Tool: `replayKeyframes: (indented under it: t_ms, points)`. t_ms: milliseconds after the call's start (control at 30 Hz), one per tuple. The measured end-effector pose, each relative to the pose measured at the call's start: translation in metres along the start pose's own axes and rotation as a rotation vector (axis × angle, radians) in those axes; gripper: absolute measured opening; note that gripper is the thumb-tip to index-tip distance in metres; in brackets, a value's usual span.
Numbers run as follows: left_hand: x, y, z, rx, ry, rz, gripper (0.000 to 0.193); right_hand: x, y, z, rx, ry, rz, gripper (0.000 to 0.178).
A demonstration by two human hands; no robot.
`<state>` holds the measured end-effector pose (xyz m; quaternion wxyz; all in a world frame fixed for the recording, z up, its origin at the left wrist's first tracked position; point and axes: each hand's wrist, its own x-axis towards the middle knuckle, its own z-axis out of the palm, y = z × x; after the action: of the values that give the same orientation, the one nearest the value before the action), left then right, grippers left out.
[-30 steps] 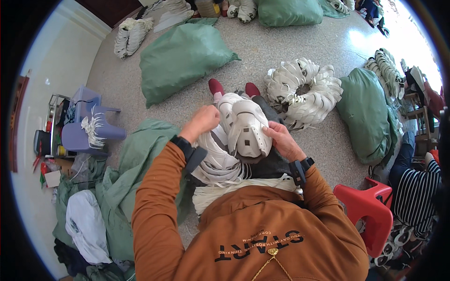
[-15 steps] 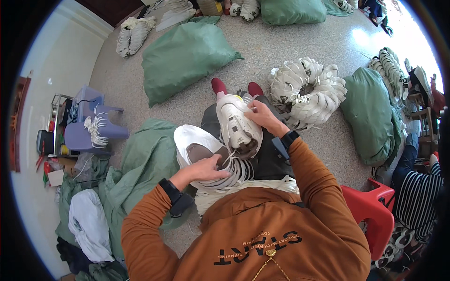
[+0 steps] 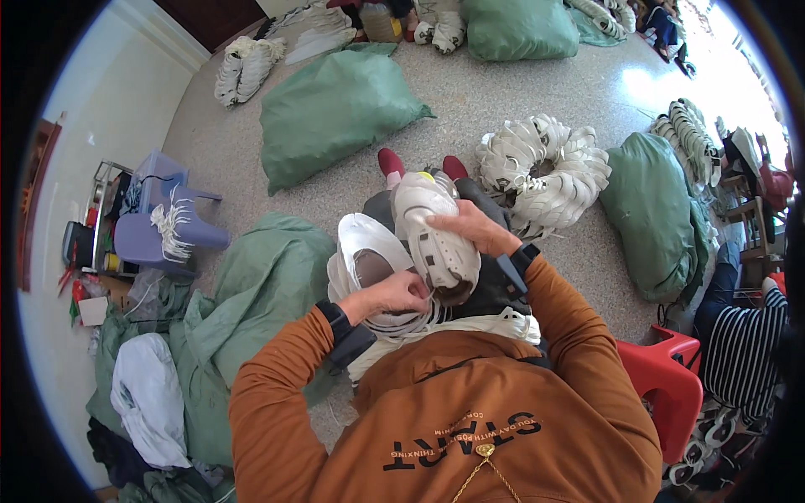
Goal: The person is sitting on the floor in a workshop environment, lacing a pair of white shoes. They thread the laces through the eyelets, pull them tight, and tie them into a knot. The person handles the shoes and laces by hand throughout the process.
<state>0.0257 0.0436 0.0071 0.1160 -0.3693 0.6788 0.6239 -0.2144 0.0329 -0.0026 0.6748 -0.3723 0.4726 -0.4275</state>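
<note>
A white shoe upper [image 3: 438,261] lies over my lap, its toe pointing away from me and its dark opening toward me. My right hand [image 3: 471,228] grips its right side, fingers across the top. Beside the opening, my left hand [image 3: 397,295] is closed in a pinch; what sits between the fingertips is too small to make out. Under and left of that hand is a stack of white shoe uppers [image 3: 352,230], the top one showing a brown-grey inside. White laces [image 3: 503,325] lie across my lap against my sweatshirt.
A ring of white uppers [image 3: 579,193] lies on the floor ahead right. Full green sacks [image 3: 335,113] stand around, and a loose green sack [image 3: 251,285] spreads at my left. A purple stool [image 3: 138,239] bears white laces. A red stool [image 3: 667,377] and a person in stripes [image 3: 742,360] are at right.
My left hand has moved right, from open fingers over the stack to a pinch beside the upper's opening. The upper has turned slightly in my right hand, which now lies flatter across it.
</note>
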Motion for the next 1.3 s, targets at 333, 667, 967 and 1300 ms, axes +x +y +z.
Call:
replayKeyframes:
  t_ms: [333, 667, 967, 1300]
  points:
    - [-0.084, 0.022, 0.003, 0.024, 0.536, 0.305, 0.025, -0.069, -0.144, 0.104, -0.055, 0.067, -0.582, 0.029]
    - [-0.188, 0.122, 0.018, -0.055, 0.663, 0.753, 0.01, -0.191, -0.254, 0.153, -0.138, 0.064, -0.912, 0.027]
    - [-0.126, 0.054, 0.018, 0.223, 0.669, 0.636, 0.031, -0.125, -0.137, 0.06, 0.072, 0.287, -0.731, 0.033]
    - [-0.107, -0.032, 0.013, 0.649, 1.031, 0.541, 0.021, -0.04, 0.006, -0.01, 0.428, 0.078, -0.184, 0.035]
